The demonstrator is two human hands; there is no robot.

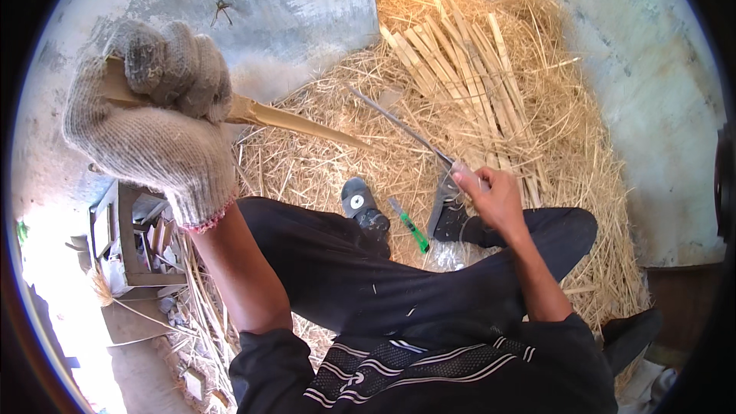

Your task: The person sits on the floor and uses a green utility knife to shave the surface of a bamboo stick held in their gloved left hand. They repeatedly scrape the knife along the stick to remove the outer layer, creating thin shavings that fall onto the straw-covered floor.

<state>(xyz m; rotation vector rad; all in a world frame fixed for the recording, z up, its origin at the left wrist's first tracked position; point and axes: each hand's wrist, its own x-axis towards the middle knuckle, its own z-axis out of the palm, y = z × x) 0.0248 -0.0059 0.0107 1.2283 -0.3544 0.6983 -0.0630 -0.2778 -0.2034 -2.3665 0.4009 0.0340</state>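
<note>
We judge the tan, tapered wooden strip (280,118) light and stiff, best gripped where our gloved left hand (157,100) clenches it; our right hand (494,195) grasps the slender, grey-bladed knife (414,135).

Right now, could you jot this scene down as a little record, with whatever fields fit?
Left hand: gloved hand, closed around a wooden strip
Right hand: bare hand, holding a long, thin knife
Strip and blade: apart in this view
Between the shoes: green cutter
Farther ahead: loose fan of strips
Floor cover: straw-like shavings
</note>
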